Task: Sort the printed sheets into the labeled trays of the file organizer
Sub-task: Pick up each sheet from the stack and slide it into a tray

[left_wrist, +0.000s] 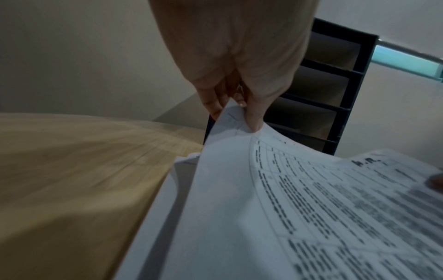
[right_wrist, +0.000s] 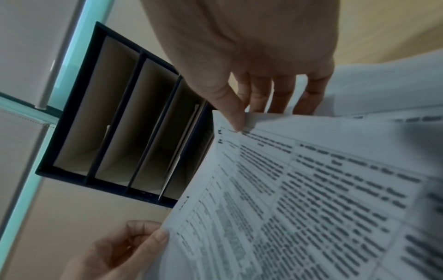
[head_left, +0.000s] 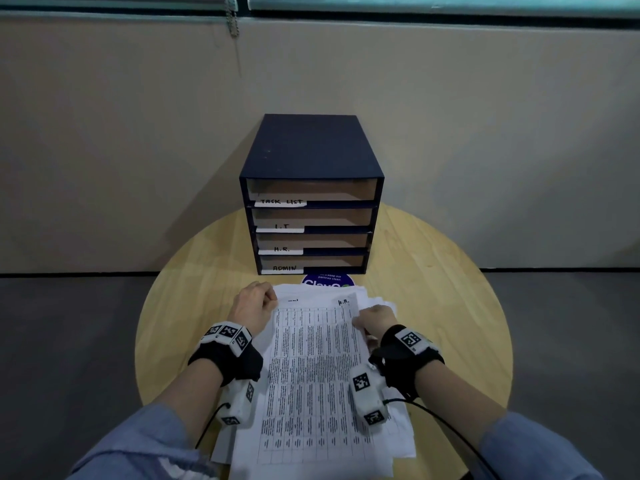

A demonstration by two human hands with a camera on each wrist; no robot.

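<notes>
A printed sheet (head_left: 311,368) marked "H.R." at its top right lies uppermost on a loose stack of sheets (head_left: 401,441) on the round table. My left hand (head_left: 254,304) pinches its far left corner (left_wrist: 230,121), thumb on top. My right hand (head_left: 372,318) pinches its right edge (right_wrist: 249,121), thumb above and fingers below. The sheet curves up off the stack. The dark blue file organizer (head_left: 311,157) stands beyond, with trays labeled TASK LIST (head_left: 281,201), I.T. (head_left: 282,226), H.R. (head_left: 281,249) and ADMIN (head_left: 284,268). The right wrist view shows paper inside one lower tray (right_wrist: 184,149).
The round wooden table (head_left: 433,278) holds everything, backed by a beige wall. A purple round sticker (head_left: 329,281) lies between the organizer and the stack. Grey floor surrounds the table. Bead cords hang from window blinds (head_left: 232,19) above.
</notes>
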